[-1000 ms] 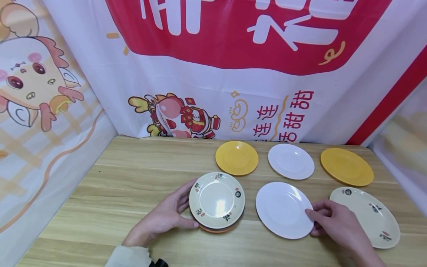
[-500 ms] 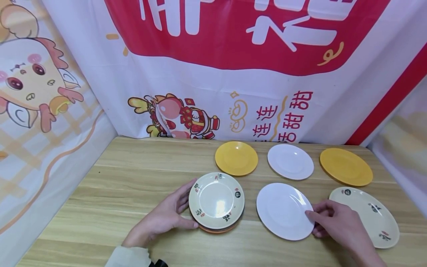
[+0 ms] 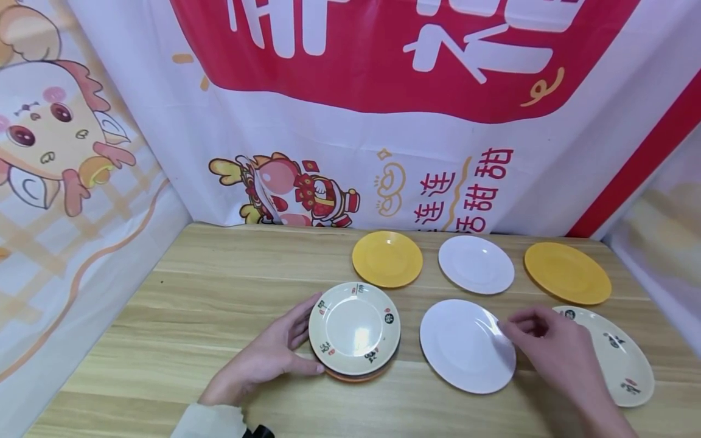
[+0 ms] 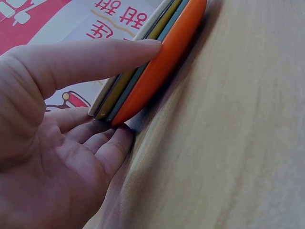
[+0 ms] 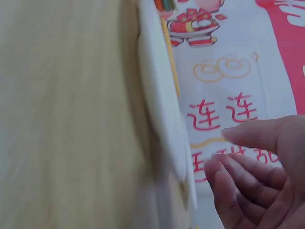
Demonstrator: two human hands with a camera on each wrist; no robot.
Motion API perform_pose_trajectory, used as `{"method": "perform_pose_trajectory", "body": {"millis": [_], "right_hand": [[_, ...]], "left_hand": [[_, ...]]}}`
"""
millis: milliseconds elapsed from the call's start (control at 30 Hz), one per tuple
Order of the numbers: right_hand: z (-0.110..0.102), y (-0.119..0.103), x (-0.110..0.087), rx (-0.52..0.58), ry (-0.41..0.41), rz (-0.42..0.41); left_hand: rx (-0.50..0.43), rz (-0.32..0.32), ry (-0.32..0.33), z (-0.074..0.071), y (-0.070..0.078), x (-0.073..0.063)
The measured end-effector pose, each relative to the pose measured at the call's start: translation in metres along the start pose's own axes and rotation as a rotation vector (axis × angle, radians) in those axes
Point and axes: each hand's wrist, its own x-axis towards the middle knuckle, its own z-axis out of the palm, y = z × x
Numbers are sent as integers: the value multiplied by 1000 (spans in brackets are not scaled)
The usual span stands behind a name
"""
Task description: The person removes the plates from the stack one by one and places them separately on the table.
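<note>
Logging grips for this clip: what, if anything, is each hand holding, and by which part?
The left hand grips the plate stack by its left edge; the right hand holds nothing.

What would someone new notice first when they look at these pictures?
Probably the big red-and-white banner hanging behind the table, filling much of the upper head view. Next, likely the stack of plates at the left hand, its bright orange bottom plate standing out in the left wrist view. Then the two yellow plates near the table's far edge, with a white plate between them.
</note>
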Motion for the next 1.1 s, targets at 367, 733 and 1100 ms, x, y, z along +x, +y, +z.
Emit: {"method": "perform_pose_trajectory", "body": {"millis": [367,733,1100], "right_hand": [[29,-51,3,94,-90,-371],[69,-82,5,35,-261,-545],[91,-103,12,119,-397,-529]], "left_hand": [[-5,0,1,-2,0,0],[-4,17,-7,-3,-1,0],[-13,14,-15,-2,-3,2]]}}
